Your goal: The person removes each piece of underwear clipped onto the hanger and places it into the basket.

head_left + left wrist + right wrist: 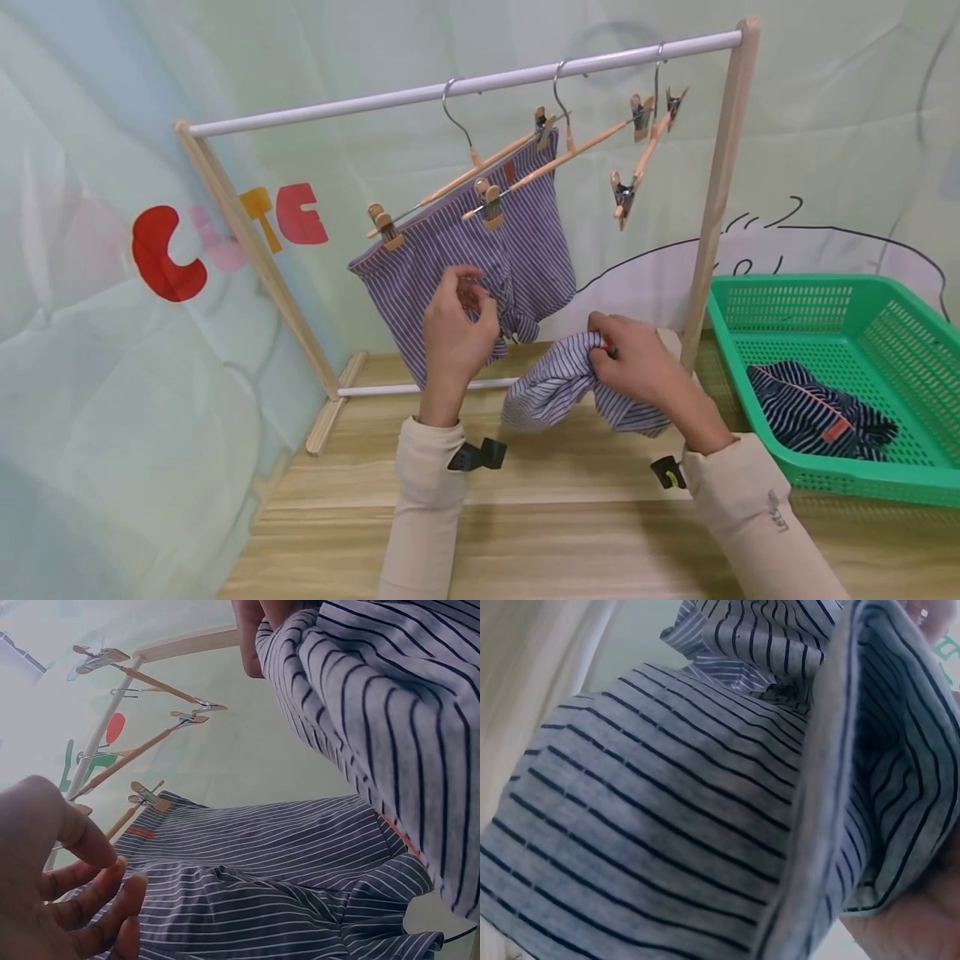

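Note:
My right hand (637, 358) grips a light grey shorts-like garment (551, 383) with dark stripes by its top edge, and the cloth hangs in folds below the fingers. In the right wrist view the garment's open edge (825, 787) gapes, and part of the hand shows at lower right. My left hand (459, 329) is raised, its fingers loosely bent with nothing between them. Behind it, a pair of dark striped shorts (427, 287) hangs by clips from a hanger. Closer to the camera, a second clip hanger (551, 171) overlaps those shorts.
A white rail (375, 102) on a wooden frame (723, 192) carries the hangers. At its right end hangs another clip hanger (647, 158) with no garment. A green basket (847, 479) on the right contains a dark striped garment (802, 412). The wooden table (360, 517) lies below.

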A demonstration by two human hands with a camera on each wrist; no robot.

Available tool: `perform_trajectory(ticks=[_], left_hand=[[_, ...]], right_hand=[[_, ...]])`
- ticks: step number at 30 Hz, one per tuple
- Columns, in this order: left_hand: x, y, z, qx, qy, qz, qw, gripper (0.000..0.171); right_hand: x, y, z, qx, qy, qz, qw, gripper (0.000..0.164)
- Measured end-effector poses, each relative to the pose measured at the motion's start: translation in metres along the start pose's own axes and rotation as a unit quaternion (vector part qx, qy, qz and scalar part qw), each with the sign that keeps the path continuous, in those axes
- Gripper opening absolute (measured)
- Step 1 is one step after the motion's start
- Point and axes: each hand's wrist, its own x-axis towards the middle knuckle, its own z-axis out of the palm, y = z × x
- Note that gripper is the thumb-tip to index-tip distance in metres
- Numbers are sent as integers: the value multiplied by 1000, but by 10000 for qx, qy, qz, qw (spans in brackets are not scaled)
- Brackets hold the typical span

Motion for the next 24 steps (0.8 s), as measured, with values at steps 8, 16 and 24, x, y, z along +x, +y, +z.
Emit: perform_trajectory(ticks=[8,16,24], left_hand=[[1,0,-1,-21,8,25,10000,24],[0,1,-2,-4,7,54,10000,24],[0,1,-1,49,-10,20,10000,24]], right_hand=[[-1,0,-10,-79,167,168,9997,5],[-1,2,-14,-71,80,315,9994,5],[-2,6,-24,-32,126,519,9986,6]])
